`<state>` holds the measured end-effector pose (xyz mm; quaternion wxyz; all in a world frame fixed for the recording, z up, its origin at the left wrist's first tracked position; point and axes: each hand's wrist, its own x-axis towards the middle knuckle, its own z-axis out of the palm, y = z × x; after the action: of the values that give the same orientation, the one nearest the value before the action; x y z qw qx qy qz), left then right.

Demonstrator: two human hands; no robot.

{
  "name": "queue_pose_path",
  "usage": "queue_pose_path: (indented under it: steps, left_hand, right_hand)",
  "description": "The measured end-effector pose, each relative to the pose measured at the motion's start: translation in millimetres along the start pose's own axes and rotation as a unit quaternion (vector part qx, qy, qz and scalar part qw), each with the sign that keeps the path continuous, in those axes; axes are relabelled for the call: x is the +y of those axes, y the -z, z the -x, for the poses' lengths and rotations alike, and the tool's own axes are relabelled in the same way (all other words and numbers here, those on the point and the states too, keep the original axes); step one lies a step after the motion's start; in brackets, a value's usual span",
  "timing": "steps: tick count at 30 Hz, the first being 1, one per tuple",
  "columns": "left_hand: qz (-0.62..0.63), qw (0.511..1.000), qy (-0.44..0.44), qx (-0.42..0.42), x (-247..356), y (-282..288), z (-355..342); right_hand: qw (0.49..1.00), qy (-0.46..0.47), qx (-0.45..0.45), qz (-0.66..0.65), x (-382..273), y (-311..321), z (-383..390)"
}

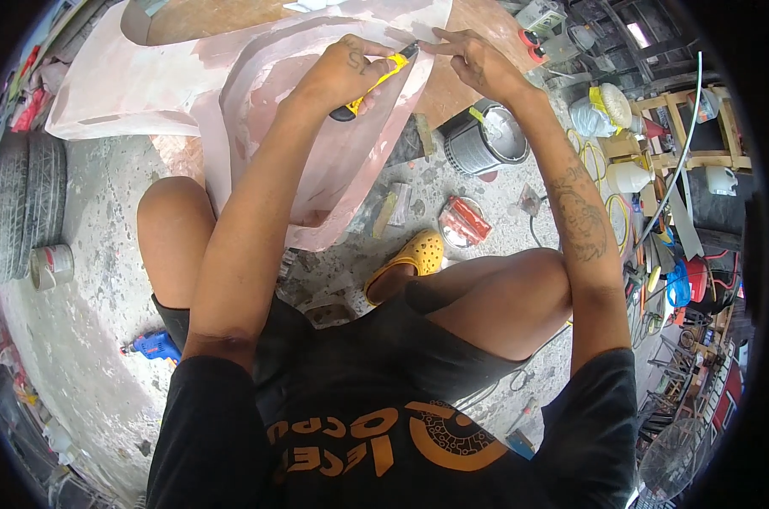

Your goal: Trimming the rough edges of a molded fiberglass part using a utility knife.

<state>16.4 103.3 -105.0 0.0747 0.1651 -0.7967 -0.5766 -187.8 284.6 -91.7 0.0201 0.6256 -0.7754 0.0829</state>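
Note:
My left hand (344,72) is closed around a yellow and black utility knife (390,68). The knife's black front end points away to the upper right, over the rim of a large pinkish-white moulded panel (139,93). My right hand (479,64) is empty, its fingers apart and stretched leftward. One of its fingertips rests on the panel's edge close to the knife's tip. The panel has a curved, recessed middle with patchy, sanded-looking filler. Whether the blade cuts into the surface is too small to tell.
A grey paint can (478,146) stands below my right hand, and a red-smeared round lid (465,222) lies nearer. A blue power drill (154,346) is on the floor at the left, near tyres (20,208) and a small tin (52,267). Clutter lines the right side.

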Motion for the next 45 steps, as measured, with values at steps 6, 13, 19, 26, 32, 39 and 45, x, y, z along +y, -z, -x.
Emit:
queue_pose_path:
  steps: [6, 13, 19, 26, 32, 39, 45]
  left_hand:
    - [-0.002, 1.000, -0.015, -0.010, 0.3, -3.1, 6.7]
    - [-0.021, 0.999, -0.044, -0.021, -6.5, 0.5, -22.4]
    - [-0.019, 0.999, -0.020, -0.040, -4.0, -2.9, -22.7]
    - [-0.036, 0.998, -0.038, -0.028, -14.6, -2.5, -14.3]
    - [-0.022, 0.998, -0.051, -0.030, -11.8, 2.0, -17.4]
    - [-0.019, 0.996, -0.058, -0.059, -9.5, 4.9, -26.2]
    - [-0.030, 0.997, -0.050, -0.043, -13.4, 3.4, -20.6]
  right_hand:
    - [1.000, 0.008, -0.006, 0.006, -0.5, 1.7, 7.0]
    - [0.997, 0.009, 0.049, 0.062, 12.3, -13.5, 4.4]
    - [0.997, -0.017, 0.044, 0.056, 17.0, -16.1, 4.5]
    - [0.998, 0.000, 0.036, 0.052, 6.5, -8.8, 10.2]
    - [0.997, -0.024, 0.029, 0.069, 4.1, -8.8, 6.9]
    - [0.998, -0.036, 0.031, 0.049, 15.2, -10.3, -1.3]
    - [0.997, -0.006, 0.055, 0.044, 13.1, -11.2, 0.0]
